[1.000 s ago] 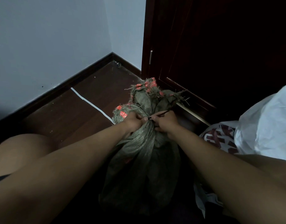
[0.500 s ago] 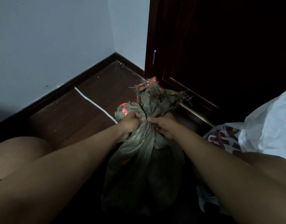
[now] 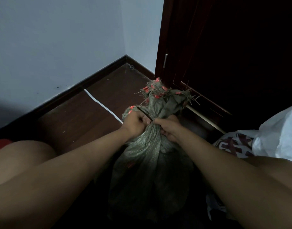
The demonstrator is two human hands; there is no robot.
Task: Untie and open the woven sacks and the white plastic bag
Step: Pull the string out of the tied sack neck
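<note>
A grey-green woven sack [image 3: 146, 164] with a frayed, red-marked top stands on the floor between my knees. Its neck is cinched by a thin black tie [image 3: 144, 113]. My left hand [image 3: 135, 123] grips the neck and pinches the tie's loose end, which sticks up to the left. My right hand [image 3: 168, 128] is curled around the neck on the other side, fingers at the knot. A white plastic bag [image 3: 280, 136] lies at the right edge. Beside it is a white sack with red print [image 3: 232, 143].
A dark wooden door [image 3: 224, 52] stands just behind the sack. A pale stick [image 3: 206, 120] lies along its foot. A white strip [image 3: 102, 104] runs across the brown floor to the left. Grey walls with dark skirting meet in the corner.
The black tie end swung from pointing right to sticking up left, held by my left hand. Both hands stay on the sack's neck.
</note>
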